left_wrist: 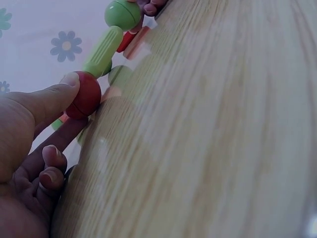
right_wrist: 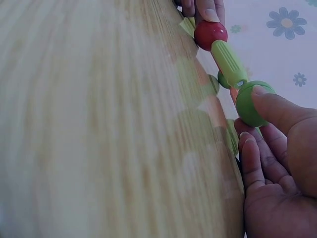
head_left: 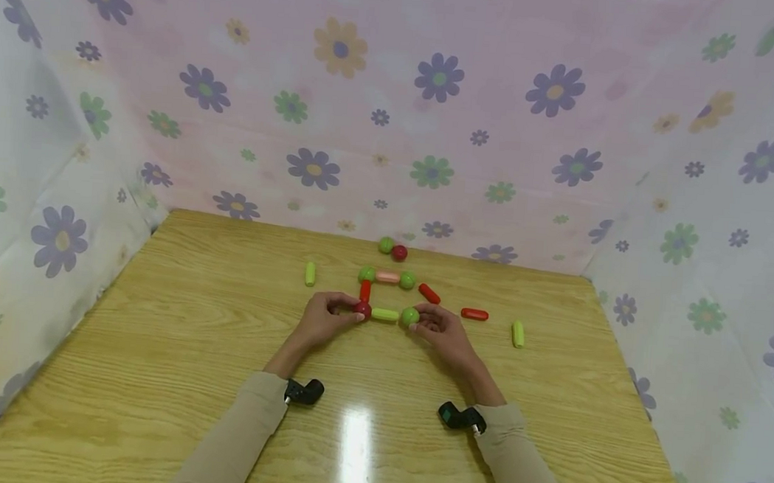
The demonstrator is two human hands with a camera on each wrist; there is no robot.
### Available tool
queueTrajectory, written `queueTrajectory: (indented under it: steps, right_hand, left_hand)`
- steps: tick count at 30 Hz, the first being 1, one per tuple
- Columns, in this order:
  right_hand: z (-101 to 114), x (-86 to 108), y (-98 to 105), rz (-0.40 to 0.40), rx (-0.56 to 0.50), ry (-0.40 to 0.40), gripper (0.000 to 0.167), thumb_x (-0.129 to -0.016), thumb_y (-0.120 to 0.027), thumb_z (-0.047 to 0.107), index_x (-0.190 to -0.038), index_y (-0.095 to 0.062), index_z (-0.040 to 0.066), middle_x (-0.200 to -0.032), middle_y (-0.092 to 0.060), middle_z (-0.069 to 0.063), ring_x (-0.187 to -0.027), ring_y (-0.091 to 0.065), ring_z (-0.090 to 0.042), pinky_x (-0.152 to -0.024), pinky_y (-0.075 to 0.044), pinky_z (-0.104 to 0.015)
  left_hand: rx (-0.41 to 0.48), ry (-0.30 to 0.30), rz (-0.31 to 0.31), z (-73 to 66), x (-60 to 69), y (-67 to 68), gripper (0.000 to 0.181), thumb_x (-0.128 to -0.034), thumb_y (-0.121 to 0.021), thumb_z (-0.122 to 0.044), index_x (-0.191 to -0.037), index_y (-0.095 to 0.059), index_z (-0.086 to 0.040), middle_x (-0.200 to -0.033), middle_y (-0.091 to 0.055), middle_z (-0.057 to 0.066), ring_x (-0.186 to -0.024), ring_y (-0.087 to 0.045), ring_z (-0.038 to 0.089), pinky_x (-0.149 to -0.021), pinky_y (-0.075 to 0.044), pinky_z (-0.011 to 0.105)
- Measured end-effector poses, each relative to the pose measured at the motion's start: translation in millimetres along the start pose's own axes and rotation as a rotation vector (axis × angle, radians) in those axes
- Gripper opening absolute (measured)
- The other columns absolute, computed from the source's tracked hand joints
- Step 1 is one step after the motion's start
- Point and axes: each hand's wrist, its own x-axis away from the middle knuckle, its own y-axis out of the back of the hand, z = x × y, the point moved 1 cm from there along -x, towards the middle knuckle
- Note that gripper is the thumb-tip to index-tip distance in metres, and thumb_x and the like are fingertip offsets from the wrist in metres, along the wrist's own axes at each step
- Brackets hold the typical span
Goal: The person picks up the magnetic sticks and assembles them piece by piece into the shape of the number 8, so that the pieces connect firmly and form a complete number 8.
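Observation:
Between thumb and fingers, my left hand [head_left: 324, 319] pinches a red ball [left_wrist: 88, 94] at the near left corner of a chain of balls and rods. A yellow-green rod [head_left: 385, 314] runs rightward from that ball. My right hand [head_left: 446, 335] pinches a green ball [right_wrist: 251, 105] at the rod's right end; in the right wrist view the rod's end hole faces this ball, and whether they touch is hard to tell. From the red ball, a red rod [head_left: 365, 291] leads back to another green ball [head_left: 367, 273]. A pink rod [head_left: 388, 277] joins that one to a further green ball [head_left: 407, 280].
Behind the chain lie a loose green ball [head_left: 386, 245] and a red ball [head_left: 399, 253]. Two red rods [head_left: 429, 293] and a yellow-green rod [head_left: 517, 334] lie to the right, another yellow-green rod [head_left: 310, 274] to the left. Flowered cloth [head_left: 380, 134] borders the wooden table [head_left: 154, 345].

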Motion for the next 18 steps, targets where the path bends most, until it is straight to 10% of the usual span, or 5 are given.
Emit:
queueTrajectory:
  steps: [18]
  right_hand:
    - [-31,-10.0,3,0.005,0.034,0.009,0.038,-0.096,-0.069,0.001,-0.131,-0.059,-0.007,-0.12,-0.064,-0.027,-0.099,-0.062,-0.014,-0.08,-0.052,-0.019]
  left_hand:
    - [0.019,-0.007,0.006,0.4,0.7,0.4,0.024,-0.0877,-0.082,-0.017,-0.11,-0.078,-0.009,-0.096,-0.073,0.007,-0.06,-0.044,0.012,-0.054,-0.037,0.024]
